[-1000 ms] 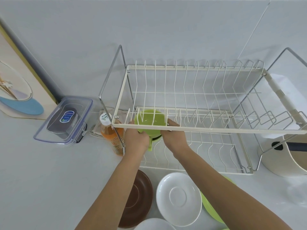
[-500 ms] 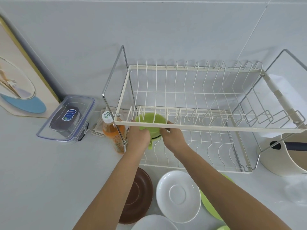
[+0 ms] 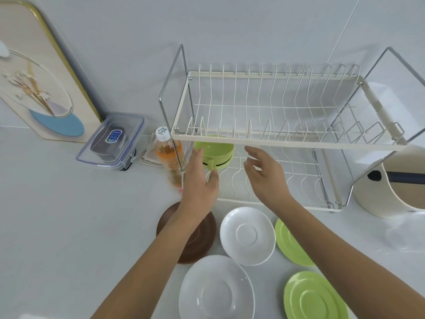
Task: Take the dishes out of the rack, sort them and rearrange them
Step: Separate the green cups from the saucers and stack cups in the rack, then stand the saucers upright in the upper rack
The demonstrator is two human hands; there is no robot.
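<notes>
A two-tier wire dish rack, cream-coated with chrome end frames, stands on the white counter. Its upper tier holds nothing. At the 9 o'clock end of the lower tier sits a lime-green cup, glossy, with a small handle facing the viewer; it appears to rest on a matching green piece beneath it, partly hidden by the upper tier's front rail.

The left hand is spread, fingers extended, just beside the cup at its 8 o'clock. The right hand is likewise spread at the cup's 3 o'clock, apart from it. Neither hand grips anything.

At 6 o'clock of the rack, on the counter: a brown plate, two white saucers and two green saucers.
</notes>
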